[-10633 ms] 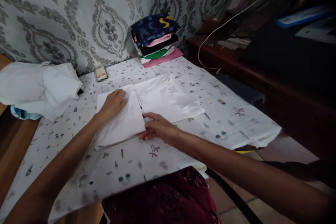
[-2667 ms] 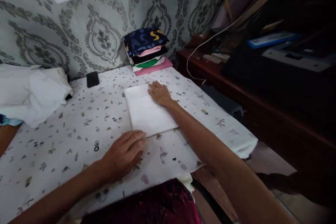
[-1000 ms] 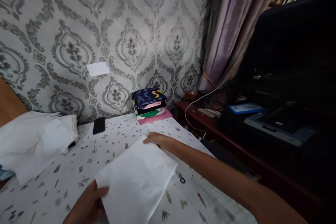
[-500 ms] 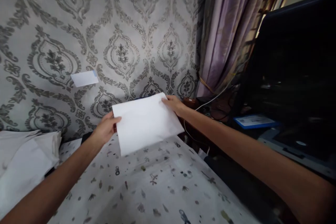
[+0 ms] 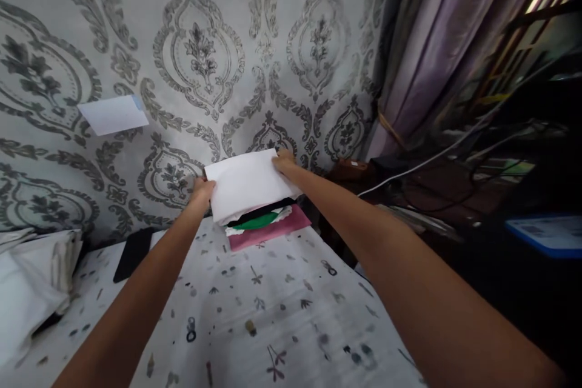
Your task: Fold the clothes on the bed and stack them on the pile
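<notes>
A folded white cloth (image 5: 250,180) lies over a stack of folded clothes by the wall, its front edge resting on or just above the pile. My left hand (image 5: 204,189) grips its left edge, thumb on top. At the far right corner, my right hand (image 5: 285,161) is closed on the cloth, its fingertips partly hidden. Black fabric (image 5: 268,209), green fabric (image 5: 257,221) and, lowest, pink fabric (image 5: 277,231) show beneath it. The stack sits on a white patterned bedsheet (image 5: 236,315).
Crumpled white fabric (image 5: 36,291) lies at the left, with a flat black object (image 5: 133,253) beside it. A white card (image 5: 113,115) is on the patterned wall. To the right are a purple curtain (image 5: 436,42), a pale cable (image 5: 427,163) and a blue-edged item (image 5: 550,233).
Both hands have carried the white cloth forward and down onto the stack against the wall. The coloured clothes beneath have come into view as the camera shifted.
</notes>
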Action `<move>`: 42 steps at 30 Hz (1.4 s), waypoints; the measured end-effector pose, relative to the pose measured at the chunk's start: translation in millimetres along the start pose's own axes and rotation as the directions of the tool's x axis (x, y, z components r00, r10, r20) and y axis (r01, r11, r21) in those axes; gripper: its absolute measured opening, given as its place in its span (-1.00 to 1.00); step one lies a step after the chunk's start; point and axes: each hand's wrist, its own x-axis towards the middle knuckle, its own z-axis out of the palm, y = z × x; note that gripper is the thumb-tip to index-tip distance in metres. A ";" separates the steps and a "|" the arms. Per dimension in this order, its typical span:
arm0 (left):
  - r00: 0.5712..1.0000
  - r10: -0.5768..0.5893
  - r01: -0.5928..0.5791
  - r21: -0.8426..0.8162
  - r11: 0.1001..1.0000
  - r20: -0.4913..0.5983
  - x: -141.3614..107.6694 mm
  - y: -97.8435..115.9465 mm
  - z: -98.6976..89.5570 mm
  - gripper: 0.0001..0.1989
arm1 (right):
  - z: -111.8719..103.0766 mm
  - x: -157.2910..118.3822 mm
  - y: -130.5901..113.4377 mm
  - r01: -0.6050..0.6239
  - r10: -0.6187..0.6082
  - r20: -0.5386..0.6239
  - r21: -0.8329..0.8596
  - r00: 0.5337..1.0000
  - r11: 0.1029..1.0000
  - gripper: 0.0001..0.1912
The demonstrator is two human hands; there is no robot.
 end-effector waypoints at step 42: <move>0.811 0.199 -0.536 0.562 0.631 0.550 -188.3 -154.8 -258.0 -0.55 | -2.9 -101.4 -25.0 0.423 -0.428 0.074 -0.376 0.901 0.824 -0.52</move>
